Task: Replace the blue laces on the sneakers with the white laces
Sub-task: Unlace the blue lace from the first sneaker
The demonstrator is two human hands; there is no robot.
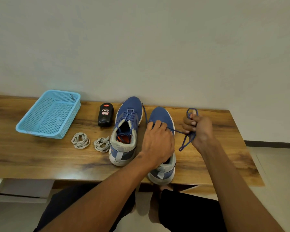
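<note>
Two blue sneakers stand side by side on the wooden table (224, 148). The left sneaker (126, 129) is still threaded with a blue lace. My left hand (157, 141) lies over the right sneaker (161, 116), fingertips pinching at its eyelets. A blue lace (184, 133) runs from there to my right hand (198, 128), which grips it in looped coils; one loop sticks up above the fingers, another hangs below. Two coiled white laces, one (80, 140) and another (102, 144), lie on the table left of the sneakers.
A light blue plastic basket (49, 114) stands at the table's far left. A black bottle of shoe polish (105, 114) lies between the basket and the left sneaker. The table backs onto a plain wall. My knees show under the front edge.
</note>
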